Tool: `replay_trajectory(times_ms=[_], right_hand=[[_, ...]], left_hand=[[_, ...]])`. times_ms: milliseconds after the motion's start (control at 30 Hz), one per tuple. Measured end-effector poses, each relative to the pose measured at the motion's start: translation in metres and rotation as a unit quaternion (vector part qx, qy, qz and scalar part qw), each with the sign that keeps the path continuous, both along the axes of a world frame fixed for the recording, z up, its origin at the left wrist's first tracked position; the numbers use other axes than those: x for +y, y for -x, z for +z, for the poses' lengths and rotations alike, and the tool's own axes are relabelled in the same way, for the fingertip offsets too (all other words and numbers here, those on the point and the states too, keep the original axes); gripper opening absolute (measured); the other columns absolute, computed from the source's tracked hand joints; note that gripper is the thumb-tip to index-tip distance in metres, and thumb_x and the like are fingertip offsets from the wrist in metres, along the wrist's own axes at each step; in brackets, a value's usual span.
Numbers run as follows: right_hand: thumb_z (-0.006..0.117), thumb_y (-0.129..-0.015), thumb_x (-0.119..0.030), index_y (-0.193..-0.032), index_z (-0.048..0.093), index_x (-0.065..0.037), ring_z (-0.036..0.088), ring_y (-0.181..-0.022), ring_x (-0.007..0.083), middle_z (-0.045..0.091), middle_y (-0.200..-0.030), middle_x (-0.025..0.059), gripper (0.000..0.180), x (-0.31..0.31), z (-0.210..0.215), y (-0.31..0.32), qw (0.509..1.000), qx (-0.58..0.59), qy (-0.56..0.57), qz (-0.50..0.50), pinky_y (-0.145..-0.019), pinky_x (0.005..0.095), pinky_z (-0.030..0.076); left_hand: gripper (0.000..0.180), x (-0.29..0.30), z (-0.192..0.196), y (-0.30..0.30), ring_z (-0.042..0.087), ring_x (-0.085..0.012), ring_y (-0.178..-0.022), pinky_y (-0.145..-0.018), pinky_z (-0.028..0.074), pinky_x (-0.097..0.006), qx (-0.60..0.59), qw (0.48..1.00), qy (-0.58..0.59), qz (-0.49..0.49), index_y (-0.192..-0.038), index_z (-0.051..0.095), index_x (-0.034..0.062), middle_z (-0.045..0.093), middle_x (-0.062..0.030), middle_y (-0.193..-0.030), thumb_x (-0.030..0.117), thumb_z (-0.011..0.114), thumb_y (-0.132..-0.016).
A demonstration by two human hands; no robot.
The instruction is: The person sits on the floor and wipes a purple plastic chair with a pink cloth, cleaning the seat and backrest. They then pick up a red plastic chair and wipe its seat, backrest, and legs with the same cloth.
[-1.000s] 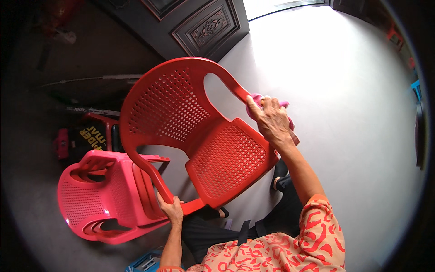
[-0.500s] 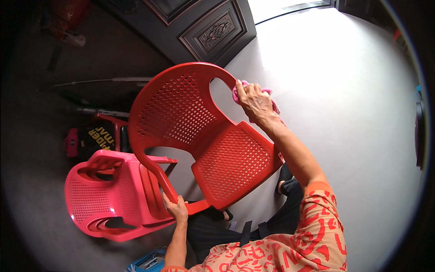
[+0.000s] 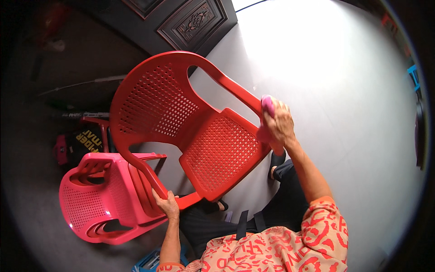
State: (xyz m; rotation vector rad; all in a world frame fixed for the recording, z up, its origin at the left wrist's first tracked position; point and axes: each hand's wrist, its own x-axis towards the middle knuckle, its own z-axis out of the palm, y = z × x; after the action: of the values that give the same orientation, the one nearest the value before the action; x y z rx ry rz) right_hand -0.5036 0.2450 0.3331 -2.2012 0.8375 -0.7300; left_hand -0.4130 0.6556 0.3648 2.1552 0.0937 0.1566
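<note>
A red plastic armchair (image 3: 222, 152) with a perforated back and seat stands tilted in front of me. My left hand (image 3: 167, 205) grips the front end of its left armrest, fingers wrapped round the edge. Around the front of the right armrest, my right hand (image 3: 280, 123) is closed on a pink cloth (image 3: 267, 105) and presses it against the plastic. Part of the cloth is hidden under my fingers.
Close on the left lies a stack of pink and red chairs (image 3: 120, 190). Behind it sits a black bag (image 3: 86, 140) with yellow lettering. A dark carved door (image 3: 195, 22) stands at the far side. Something blue (image 3: 152, 260) lies near my left arm.
My right hand has slid with the cloth along the right armrest, from its middle toward its front end. The chair sits slightly further left in view; my left hand keeps its grip.
</note>
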Motion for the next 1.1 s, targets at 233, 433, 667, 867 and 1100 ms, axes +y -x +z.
replay_trajectory(times_ms=[233, 433, 667, 867, 1100], right_hand=[[0.053, -0.09, -0.028, -0.096, 0.064, 0.001, 0.059, -0.076, 0.0167, 0.065, -0.082, 0.0092, 0.032, -0.012, -0.025, -0.003, 0.896, -0.251, -0.365, 0.012, -0.073, 0.0318, 0.046], [0.052, -0.093, -0.029, -0.093, 0.065, 0.001, 0.058, -0.072, 0.0114, 0.065, -0.081, 0.0019, 0.032, -0.009, -0.116, 0.001, 0.806, -0.291, -0.515, -0.004, -0.065, 0.0283, 0.047], [0.054, -0.094, -0.024, -0.12, 0.055, -0.002, 0.055, -0.104, 0.0326, 0.06, -0.111, 0.0176, 0.034, 0.045, -0.118, -0.035, 0.889, -0.225, -0.244, -0.314, -0.092, 0.0392, 0.041], [0.057, -0.093, -0.025, -0.13, 0.044, -0.002, 0.044, -0.114, 0.0345, 0.048, -0.122, 0.0183, 0.045, 0.059, -0.064, -0.016, 0.9, -0.295, -0.157, -0.281, -0.101, 0.0421, 0.033], [0.054, -0.091, -0.037, -0.125, 0.052, -0.005, 0.05, -0.111, 0.0386, 0.052, -0.116, 0.0198, 0.047, 0.047, -0.143, -0.016, 0.887, -0.066, -0.316, -0.329, -0.09, 0.0476, 0.046]], left_hand=[[0.071, 0.0, -0.001, 0.002, 0.057, -0.023, -0.08, -0.051, 0.057, -0.031, -0.014, 1.0, 0.018, -0.006, -0.142, 0.023, -0.0073, 0.049, -0.02, -0.119, 0.001, 0.055, -0.079], [0.072, 0.012, -0.009, -0.003, 0.057, -0.0234, -0.08, -0.05, 0.057, -0.031, 0.0, 1.0, 0.017, -0.006, -0.143, 0.022, -0.0056, 0.047, -0.0205, -0.12, 0.001, 0.055, -0.079], [0.071, 0.025, -0.012, -0.007, 0.058, -0.0246, -0.078, -0.051, 0.057, -0.033, -0.005, 1.0, -0.006, -0.013, -0.144, 0.024, -0.0018, 0.047, -0.0203, -0.121, 0.001, 0.054, -0.08], [0.07, 0.01, -0.01, -0.004, 0.059, -0.0259, -0.078, -0.052, 0.057, -0.033, 0.007, 0.999, -0.016, -0.027, -0.144, 0.025, 0.0005, 0.047, -0.0207, -0.124, 0.001, 0.054, -0.08], [0.07, 0.009, -0.004, 0.001, 0.059, -0.0268, -0.079, -0.051, 0.056, -0.032, 0.007, 0.998, -0.055, -0.008, -0.144, 0.025, 0.0006, 0.047, -0.0216, -0.125, 0.004, 0.054, -0.081]])
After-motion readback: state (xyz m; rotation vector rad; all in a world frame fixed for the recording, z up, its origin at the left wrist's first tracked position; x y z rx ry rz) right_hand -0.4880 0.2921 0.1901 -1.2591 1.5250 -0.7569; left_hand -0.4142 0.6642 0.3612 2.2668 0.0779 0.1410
